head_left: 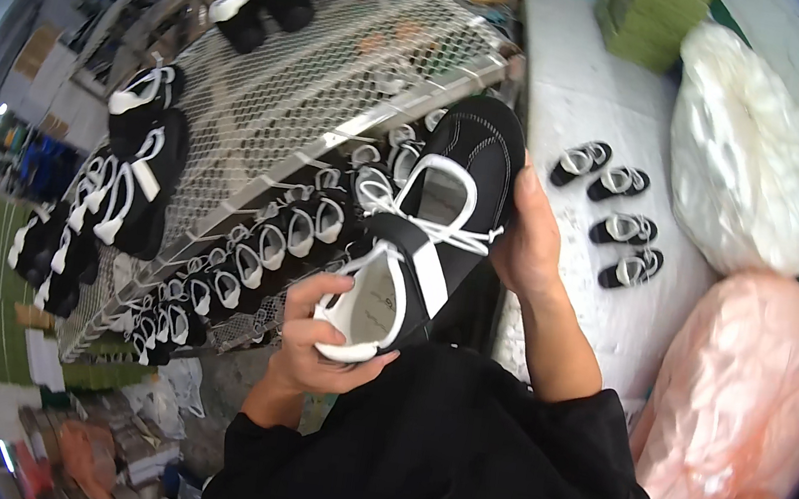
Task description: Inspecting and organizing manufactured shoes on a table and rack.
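— What stays hidden from you here?

— Your right hand (530,238) has its fingertips tucked behind the black shoe (446,205); only the thumb and palm edge show; the shoes on the lower tier of the wire rack (320,88) blur together.

— And where does the shoe sit?

— Raised between both hands, above your lap; your left hand (322,340) curls shut around the white heel collar; the right closes on the toe end; white laces (444,217) hang between.

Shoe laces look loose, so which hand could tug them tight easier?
Probably the right hand: it rests beside the white laces on the shoe. The left hand cups the heel, farther from them.
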The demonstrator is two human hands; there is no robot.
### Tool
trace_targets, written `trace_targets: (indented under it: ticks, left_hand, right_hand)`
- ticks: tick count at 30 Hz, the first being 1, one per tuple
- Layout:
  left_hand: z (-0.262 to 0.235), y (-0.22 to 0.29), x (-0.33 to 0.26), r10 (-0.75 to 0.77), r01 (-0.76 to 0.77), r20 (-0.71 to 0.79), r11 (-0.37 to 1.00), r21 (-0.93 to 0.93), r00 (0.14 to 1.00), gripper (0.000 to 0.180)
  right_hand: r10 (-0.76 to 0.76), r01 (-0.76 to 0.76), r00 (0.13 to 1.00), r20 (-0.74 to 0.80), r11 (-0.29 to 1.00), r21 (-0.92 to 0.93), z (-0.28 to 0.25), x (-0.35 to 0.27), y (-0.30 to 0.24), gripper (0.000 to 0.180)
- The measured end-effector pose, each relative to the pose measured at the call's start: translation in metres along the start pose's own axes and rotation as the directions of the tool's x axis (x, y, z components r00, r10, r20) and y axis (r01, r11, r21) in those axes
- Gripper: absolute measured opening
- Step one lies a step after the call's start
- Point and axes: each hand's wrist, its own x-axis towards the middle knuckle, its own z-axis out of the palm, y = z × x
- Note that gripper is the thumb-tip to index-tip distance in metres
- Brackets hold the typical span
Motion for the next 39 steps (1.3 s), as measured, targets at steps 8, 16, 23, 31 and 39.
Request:
trace_targets:
  ticks: [8,16,23,31,39]
  left_hand:
    - [0.018,-0.007,-0.017,-0.188,0.177,0.01,0.903,-0.392,0.982,0.079]
    - [0.02,-0.012,-0.009,-0.19,0.17,-0.029,0.928,-0.331,0.981,0.078]
    - [0.005,-0.021,0.011,-0.14,0.076,-0.157,0.931,-0.358,0.978,0.078]
    - [-0.025,-0.04,0.018,-0.056,0.026,-0.235,0.991,-0.13,0.97,0.075]
    - [-0.049,-0.065,0.034,0.027,-0.026,-0.261,1.0,0.006,0.965,0.076]
  right_hand:
    - [-0.108,0.069,0.979,-0.174,0.974,-0.216,-0.015,-0.047,0.003,0.065]
    - [-0.025,0.01,0.987,-0.162,0.996,-0.093,-0.019,-0.037,0.009,0.061]
    - [0.008,-0.012,0.995,-0.099,0.999,-0.032,0.006,0.0,0.008,0.056]
    - [0.035,-0.04,0.993,-0.117,0.998,-0.039,0.034,0.043,0.023,0.053]
    - [0.04,-0.045,0.998,-0.043,0.993,-0.109,0.049,0.082,0.027,0.051]
